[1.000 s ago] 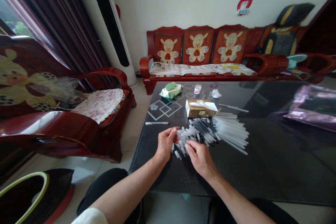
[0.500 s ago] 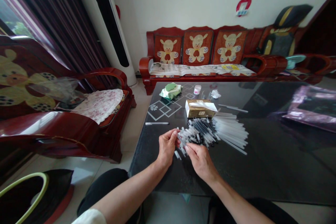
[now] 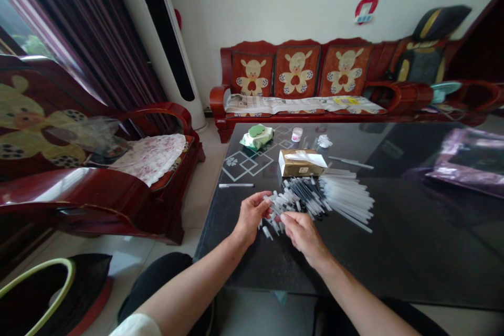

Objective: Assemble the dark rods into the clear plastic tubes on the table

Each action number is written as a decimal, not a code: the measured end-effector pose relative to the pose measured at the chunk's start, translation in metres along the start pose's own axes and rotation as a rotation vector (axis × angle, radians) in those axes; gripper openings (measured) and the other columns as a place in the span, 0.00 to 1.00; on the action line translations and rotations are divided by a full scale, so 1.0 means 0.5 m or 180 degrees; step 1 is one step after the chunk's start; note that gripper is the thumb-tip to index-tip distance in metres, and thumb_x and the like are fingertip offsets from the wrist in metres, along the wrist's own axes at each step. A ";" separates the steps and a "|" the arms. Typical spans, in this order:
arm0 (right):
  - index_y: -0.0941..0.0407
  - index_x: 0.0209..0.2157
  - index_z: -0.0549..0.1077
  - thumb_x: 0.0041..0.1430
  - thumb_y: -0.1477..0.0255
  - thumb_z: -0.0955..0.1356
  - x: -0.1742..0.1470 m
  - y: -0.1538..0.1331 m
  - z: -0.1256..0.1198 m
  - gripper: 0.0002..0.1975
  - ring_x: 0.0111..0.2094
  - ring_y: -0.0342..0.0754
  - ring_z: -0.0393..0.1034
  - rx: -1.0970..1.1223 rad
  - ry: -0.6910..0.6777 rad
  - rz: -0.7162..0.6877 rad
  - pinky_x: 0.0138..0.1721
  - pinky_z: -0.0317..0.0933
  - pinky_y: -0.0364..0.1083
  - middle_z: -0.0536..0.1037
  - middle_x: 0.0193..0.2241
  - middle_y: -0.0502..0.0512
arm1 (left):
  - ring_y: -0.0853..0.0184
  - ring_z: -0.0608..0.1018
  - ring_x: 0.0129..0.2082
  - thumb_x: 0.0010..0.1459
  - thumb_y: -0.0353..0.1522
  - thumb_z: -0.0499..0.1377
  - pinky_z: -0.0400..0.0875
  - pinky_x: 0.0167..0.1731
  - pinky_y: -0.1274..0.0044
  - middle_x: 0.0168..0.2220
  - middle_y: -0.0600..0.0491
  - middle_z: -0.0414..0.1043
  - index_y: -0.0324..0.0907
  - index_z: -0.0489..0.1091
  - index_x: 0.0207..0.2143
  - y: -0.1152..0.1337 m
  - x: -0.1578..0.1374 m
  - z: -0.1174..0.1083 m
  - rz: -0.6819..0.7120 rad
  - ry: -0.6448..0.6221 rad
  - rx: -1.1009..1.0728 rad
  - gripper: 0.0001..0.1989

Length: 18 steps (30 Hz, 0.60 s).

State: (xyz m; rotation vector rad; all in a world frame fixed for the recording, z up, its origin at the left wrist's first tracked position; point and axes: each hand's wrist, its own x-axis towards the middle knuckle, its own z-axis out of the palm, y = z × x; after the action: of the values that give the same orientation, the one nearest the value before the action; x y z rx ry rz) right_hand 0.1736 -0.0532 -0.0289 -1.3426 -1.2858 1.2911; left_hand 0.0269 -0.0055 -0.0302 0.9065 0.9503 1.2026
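Head view: looking across a black table (image 3: 401, 257).
Right hand (image 3: 302, 232): curled with thumb against forefinger; cannot tell whether clamped on a piece.
Left hand (image 3: 251, 216): bent inward, close to the right hand yet apart; likewise cannot tell.
Whitish caps (image 3: 286, 201): short, frosted, heaped beside both hands.
Dark rods (image 3: 305, 191): slim, black, pale-ended, right of the caps.
Pale tubes (image 3: 348, 197): long, straight, milky, fanned farther right.
Golden box (image 3: 302, 166): behind the rods.

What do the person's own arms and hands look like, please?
The left hand and right hand are ungloved, with no watch or bracelet visible. The left arm has a pale sleeve, seen only at the picture's lower edge; the right arm is bare as far as it shows.
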 end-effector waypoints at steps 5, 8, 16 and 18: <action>0.61 0.33 0.73 0.55 0.52 0.64 0.007 0.011 -0.018 0.24 0.09 0.36 0.49 0.0300 0.0080 0.0201 0.11 0.40 0.38 0.65 0.12 0.45 | 0.73 0.72 0.21 0.42 0.36 0.68 0.67 0.20 0.82 0.23 0.54 0.71 0.36 0.73 0.35 0.038 0.050 -0.062 0.0211 0.0419 0.0129 0.18; 0.61 0.35 0.73 0.55 0.52 0.65 0.012 0.018 -0.034 0.24 0.10 0.36 0.50 0.0349 0.0201 0.0097 0.11 0.41 0.38 0.68 0.14 0.46 | 0.72 0.73 0.21 0.40 0.36 0.68 0.69 0.22 0.81 0.23 0.54 0.71 0.36 0.72 0.34 0.072 0.085 -0.125 0.0345 0.0859 0.0177 0.18; 0.61 0.35 0.74 0.54 0.53 0.66 0.015 0.026 -0.046 0.23 0.10 0.36 0.51 0.0226 0.0201 0.0089 0.10 0.42 0.37 0.69 0.13 0.46 | 0.70 0.76 0.21 0.43 0.32 0.65 0.76 0.29 0.73 0.22 0.53 0.71 0.35 0.69 0.30 0.080 0.132 -0.216 0.0351 0.1443 0.0836 0.12; 0.62 0.35 0.74 0.55 0.54 0.65 0.014 0.022 -0.047 0.23 0.09 0.36 0.51 0.0134 0.0219 0.0085 0.10 0.42 0.37 0.68 0.13 0.46 | 0.69 0.77 0.20 0.43 0.31 0.65 0.76 0.28 0.73 0.20 0.53 0.71 0.35 0.70 0.29 0.069 0.137 -0.224 0.0265 0.1483 0.1017 0.10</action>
State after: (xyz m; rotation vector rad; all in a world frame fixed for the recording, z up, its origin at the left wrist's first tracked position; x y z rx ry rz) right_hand 0.1977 -0.0458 -0.0379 -1.3671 -1.1913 1.2725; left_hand -0.0825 0.0741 -0.0438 0.9385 1.5236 1.3886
